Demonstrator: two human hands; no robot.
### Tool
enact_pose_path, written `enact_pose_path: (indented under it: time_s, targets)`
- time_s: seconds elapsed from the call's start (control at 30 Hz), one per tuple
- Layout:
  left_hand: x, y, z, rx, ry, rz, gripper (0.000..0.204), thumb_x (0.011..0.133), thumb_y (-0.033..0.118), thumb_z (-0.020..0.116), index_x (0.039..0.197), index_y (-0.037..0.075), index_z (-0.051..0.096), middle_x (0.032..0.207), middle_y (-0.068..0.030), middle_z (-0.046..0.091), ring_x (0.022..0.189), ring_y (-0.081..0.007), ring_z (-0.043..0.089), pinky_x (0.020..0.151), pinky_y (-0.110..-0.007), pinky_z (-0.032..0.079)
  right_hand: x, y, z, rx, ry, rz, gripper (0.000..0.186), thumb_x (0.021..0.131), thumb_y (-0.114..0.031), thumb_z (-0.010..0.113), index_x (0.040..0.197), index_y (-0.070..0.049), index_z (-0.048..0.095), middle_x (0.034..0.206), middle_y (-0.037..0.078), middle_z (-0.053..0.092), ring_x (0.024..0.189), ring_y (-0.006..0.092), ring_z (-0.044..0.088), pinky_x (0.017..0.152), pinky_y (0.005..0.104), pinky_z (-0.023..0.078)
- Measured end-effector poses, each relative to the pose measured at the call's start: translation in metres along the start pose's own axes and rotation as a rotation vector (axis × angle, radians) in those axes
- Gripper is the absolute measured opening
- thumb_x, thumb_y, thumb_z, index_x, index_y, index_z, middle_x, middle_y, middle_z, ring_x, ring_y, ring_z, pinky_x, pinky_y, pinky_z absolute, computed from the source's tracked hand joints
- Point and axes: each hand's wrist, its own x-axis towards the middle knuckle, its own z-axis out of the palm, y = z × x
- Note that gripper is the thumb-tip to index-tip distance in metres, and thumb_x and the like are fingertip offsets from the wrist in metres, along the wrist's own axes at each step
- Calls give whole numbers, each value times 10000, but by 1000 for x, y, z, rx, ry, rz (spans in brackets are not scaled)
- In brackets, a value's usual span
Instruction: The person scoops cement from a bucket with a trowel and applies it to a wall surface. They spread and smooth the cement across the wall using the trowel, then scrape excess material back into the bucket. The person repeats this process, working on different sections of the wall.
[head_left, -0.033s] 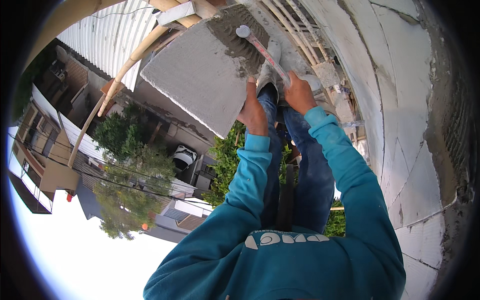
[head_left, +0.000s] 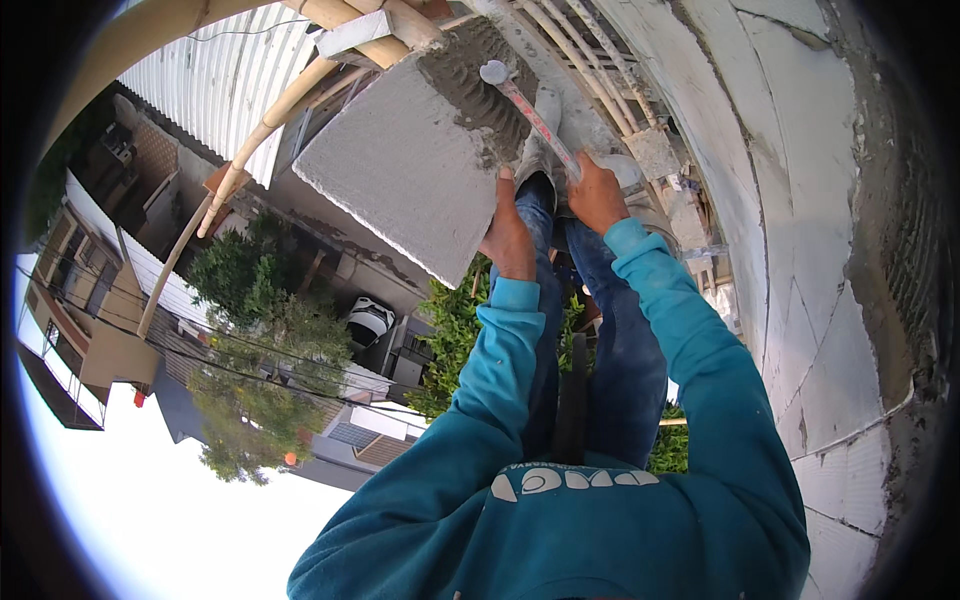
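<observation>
My left hand (head_left: pixel 511 236) grips the near right edge of a large pale grey lightweight concrete block (head_left: pixel 400 165), thumb along the top face and the other fingers hidden beneath. The block is tilted and broad side up. Ridged wet mortar (head_left: pixel 470 75) covers the area at its far right end. Closed round a hammer's lower handle is my right hand (head_left: pixel 598 195). The hammer (head_left: pixel 533 118) has a pale rounded head and a whitish handle with red marks. Its head hangs over the mortar; whether it touches is unclear.
A pale block wall (head_left: pixel 800 250) with mortar joints rises close on my right. Bamboo poles (head_left: pixel 255 125) cross at the upper left, and more poles (head_left: pixel 580 60) run beyond my feet. Far below lie a parked white car (head_left: pixel 370 320), trees (head_left: pixel 270 360) and roofs.
The block, left hand and hammer sit slightly lower and further right in view. Both grips are the same.
</observation>
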Motion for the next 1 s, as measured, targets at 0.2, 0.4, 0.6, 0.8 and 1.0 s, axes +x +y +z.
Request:
enact_pose_path:
  time_s: [0.2,0.4,0.6,0.8,1.0]
  targets:
    - [13,-3,-3,-13,-78,22,624,830,102,752,1364,-28,455,1393,-146,483,1226,-271,504,1065,-401,394,1,-4,-30,111,181,78,328,898,-176,607,1129,42,529,853,322,638,829,494,630,705,524,512]
    - [14,1,-10,36,-89,12,645,842,140,749,1380,-35,439,1402,-148,477,1244,-266,488,1084,-409,374,-4,53,2,29,179,388,351,922,-289,564,1011,44,500,870,312,651,824,480,647,730,536,523]
    - [28,-34,-31,157,-222,45,514,903,184,697,1303,-71,501,1355,-161,513,1241,-246,502,1104,-399,378,27,71,103,248,231,962,432,929,-322,555,1091,71,475,1021,329,647,939,471,645,844,498,524]
    - [18,-15,-24,208,-261,17,412,940,193,650,1227,-88,559,1326,-165,534,1245,-225,511,1118,-370,385,39,90,184,224,276,1012,470,918,-337,590,1144,65,499,1149,325,609,1030,442,632,851,511,535]
    - [20,-8,-27,249,-247,-51,512,952,243,634,1293,-115,500,1374,-180,498,1302,-230,462,1134,-336,361,49,110,116,139,-227,815,434,919,-360,594,1076,37,676,1171,279,626,1075,428,616,868,510,531]
